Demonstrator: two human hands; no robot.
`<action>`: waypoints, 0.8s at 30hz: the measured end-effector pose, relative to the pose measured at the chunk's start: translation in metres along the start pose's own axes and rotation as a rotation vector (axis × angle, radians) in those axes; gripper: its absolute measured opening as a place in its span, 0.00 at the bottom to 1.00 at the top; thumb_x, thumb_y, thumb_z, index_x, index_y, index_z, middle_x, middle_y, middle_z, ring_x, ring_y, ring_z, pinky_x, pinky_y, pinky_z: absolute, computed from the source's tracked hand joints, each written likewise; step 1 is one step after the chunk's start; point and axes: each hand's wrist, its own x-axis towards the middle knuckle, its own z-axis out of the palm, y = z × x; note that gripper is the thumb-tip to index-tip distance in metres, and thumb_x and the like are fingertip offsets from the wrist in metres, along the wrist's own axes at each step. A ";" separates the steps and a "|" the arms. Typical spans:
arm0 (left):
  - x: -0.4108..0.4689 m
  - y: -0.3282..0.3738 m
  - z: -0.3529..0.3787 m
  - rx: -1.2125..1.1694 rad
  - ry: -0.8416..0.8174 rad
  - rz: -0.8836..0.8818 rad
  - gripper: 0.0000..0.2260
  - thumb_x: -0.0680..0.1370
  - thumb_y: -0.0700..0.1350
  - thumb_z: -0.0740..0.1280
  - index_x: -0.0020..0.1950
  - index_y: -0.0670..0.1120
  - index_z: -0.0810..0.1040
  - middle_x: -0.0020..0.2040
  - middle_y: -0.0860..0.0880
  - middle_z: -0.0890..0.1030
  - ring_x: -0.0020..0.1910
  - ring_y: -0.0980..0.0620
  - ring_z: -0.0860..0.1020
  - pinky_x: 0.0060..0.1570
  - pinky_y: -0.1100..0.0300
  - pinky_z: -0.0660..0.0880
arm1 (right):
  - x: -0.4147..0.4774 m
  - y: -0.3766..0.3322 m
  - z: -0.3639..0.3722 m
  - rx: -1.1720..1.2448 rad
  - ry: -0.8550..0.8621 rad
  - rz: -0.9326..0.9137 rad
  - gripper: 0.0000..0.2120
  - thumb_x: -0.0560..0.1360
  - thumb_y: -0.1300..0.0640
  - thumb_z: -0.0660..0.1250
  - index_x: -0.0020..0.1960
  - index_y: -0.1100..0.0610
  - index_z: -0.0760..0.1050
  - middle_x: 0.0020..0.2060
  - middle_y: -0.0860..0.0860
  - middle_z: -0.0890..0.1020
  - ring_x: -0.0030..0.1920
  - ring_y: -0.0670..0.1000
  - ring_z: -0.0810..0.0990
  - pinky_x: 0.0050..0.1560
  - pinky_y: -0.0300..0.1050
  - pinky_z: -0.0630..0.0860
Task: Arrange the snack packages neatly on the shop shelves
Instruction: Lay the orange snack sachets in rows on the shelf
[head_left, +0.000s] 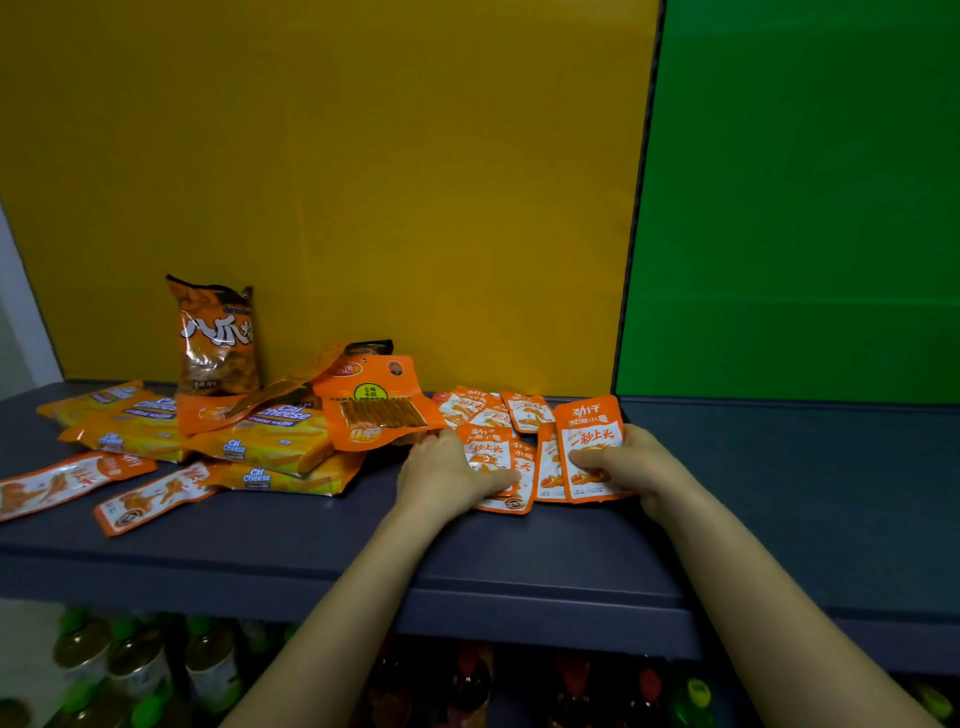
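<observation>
Right of the strip-snack pouch (376, 410), on the shelf (311, 519): left hand (447, 467) grip released, pinning loose sachets (485, 447) flat; right hand (634, 462) grip clasping one sachet (589, 431), likely for stacking.

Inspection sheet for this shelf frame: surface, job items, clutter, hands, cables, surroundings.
Surface: dark grey shelf.
Job's things: small orange sachets overlap loosely mid-shelf; Cal Cheese packs piled at left; chip bag upright against the back; windowed pack lies on the pile's right edge; long packs askew at far left.
Clutter: nothing seen.
Hands: left hand rests on the sachets; right hand pinches the front sachet, thumb on top.
Cables: nothing seen.
Surroundings: yellow panel behind, green panel at right, bottles on the shelf below.
</observation>
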 end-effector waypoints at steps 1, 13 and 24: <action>0.000 0.003 0.000 -0.008 -0.015 -0.008 0.37 0.66 0.64 0.70 0.66 0.43 0.67 0.68 0.44 0.70 0.66 0.45 0.69 0.60 0.53 0.69 | 0.001 0.001 0.000 -0.016 0.009 -0.005 0.13 0.72 0.64 0.70 0.55 0.60 0.73 0.55 0.58 0.81 0.48 0.56 0.81 0.44 0.47 0.78; 0.004 0.035 -0.003 -0.180 -0.180 -0.150 0.45 0.63 0.49 0.79 0.73 0.40 0.59 0.72 0.43 0.66 0.69 0.44 0.67 0.66 0.52 0.67 | 0.001 0.009 -0.001 -0.025 0.032 -0.032 0.18 0.72 0.63 0.70 0.59 0.61 0.72 0.56 0.58 0.80 0.53 0.57 0.82 0.53 0.52 0.79; 0.002 0.040 0.006 -0.567 -0.102 -0.210 0.37 0.64 0.36 0.78 0.68 0.38 0.64 0.66 0.42 0.72 0.63 0.43 0.72 0.60 0.52 0.72 | -0.008 0.009 -0.003 -0.040 0.085 -0.057 0.06 0.72 0.64 0.69 0.45 0.57 0.73 0.55 0.58 0.81 0.53 0.57 0.82 0.53 0.51 0.78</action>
